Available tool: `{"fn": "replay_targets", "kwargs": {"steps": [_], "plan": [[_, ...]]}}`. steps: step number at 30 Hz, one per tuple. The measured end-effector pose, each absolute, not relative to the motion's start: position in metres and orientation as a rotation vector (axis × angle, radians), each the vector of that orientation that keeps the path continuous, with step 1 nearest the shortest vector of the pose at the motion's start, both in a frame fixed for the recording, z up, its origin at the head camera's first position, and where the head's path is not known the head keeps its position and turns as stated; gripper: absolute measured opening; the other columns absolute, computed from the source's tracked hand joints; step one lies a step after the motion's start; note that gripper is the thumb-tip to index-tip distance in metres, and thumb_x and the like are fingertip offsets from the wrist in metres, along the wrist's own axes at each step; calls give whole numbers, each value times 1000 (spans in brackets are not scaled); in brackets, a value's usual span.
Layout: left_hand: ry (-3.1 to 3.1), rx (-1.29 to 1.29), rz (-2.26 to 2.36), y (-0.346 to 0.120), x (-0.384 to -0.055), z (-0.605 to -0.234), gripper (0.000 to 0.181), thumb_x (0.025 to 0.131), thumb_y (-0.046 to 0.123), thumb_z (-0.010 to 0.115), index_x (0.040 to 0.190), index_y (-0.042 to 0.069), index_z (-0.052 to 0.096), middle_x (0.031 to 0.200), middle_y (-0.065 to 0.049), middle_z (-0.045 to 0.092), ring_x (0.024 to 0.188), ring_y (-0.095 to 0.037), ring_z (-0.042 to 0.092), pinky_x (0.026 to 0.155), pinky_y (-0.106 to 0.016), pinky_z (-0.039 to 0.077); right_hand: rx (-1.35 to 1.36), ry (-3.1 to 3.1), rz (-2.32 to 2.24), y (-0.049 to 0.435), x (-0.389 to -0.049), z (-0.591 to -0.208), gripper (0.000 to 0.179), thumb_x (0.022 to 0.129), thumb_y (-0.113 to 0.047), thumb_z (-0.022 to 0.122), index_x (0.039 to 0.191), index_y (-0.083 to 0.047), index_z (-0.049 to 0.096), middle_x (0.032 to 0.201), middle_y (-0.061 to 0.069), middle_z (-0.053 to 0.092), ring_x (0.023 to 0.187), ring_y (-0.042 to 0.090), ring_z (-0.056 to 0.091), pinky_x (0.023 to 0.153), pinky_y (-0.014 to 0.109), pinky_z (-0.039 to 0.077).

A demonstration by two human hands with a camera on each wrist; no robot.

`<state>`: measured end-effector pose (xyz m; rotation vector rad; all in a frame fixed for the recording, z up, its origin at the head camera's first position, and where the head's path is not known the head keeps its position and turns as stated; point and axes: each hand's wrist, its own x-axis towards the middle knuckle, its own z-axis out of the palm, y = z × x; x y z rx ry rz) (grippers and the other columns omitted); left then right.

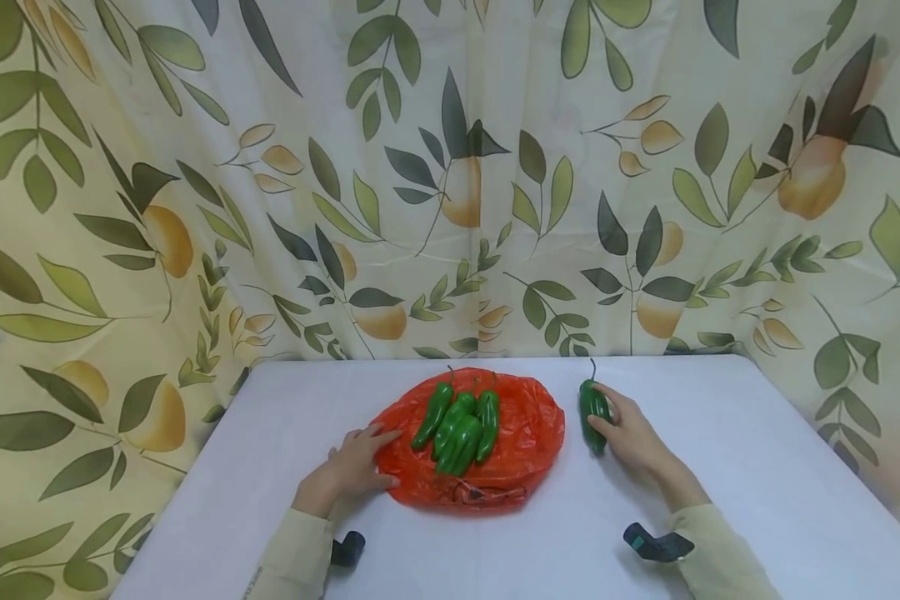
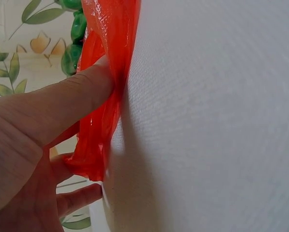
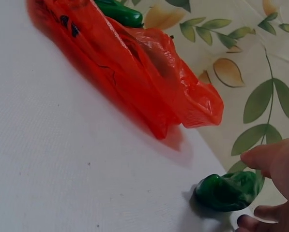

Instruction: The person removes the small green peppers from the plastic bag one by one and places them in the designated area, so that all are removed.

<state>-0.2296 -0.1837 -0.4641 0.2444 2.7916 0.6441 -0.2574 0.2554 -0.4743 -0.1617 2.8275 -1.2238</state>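
Observation:
Several green peppers (image 1: 486, 421) lie together on a crumpled red plastic bag (image 1: 540, 433), their thin stems pointing toward the back. My left hand (image 1: 356, 462) rests at the bag's left edge with its fingers spread. In the left wrist view the thumb (image 2: 81, 89) presses against the red film, and the other fingers reach under and past it. Another green pepper (image 1: 592, 417) lies on the table to the right of the bag. Around it is my right hand (image 1: 630, 429); the right wrist view shows a gap between its thumb (image 3: 260, 157) and this pepper (image 3: 224, 193).
The white table (image 1: 285, 400) runs back to a curtain (image 1: 435, 275) printed with leaves and fruit. Dark wrist-camera mounts (image 1: 656, 543) stick out inward from both pale sleeves (image 1: 720, 554). Black marks show on the bag's near side.

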Motion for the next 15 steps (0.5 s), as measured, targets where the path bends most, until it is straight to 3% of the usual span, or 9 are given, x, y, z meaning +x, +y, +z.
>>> {"fn": "replay_targets", "kwargs": {"steps": [6,15], "plan": [[2781,239,639,-183,-231,-463,78,80,34,85,149,27,51,160,-9,40,143,-40,34,110,-77,31,-104,2853,-1212,254,-253,-460,69,103,-24,55,159,-1,20,157,38,23,135,62,37,105,72,41],[2773,244,650,-184,-231,-463,77,81,32,84,150,25,50,162,-10,38,145,-42,32,111,-79,27,-179,2938,-1227,242,-247,-445,68,103,-22,57,158,-1,23,158,35,25,133,58,40,99,70,48]]}}
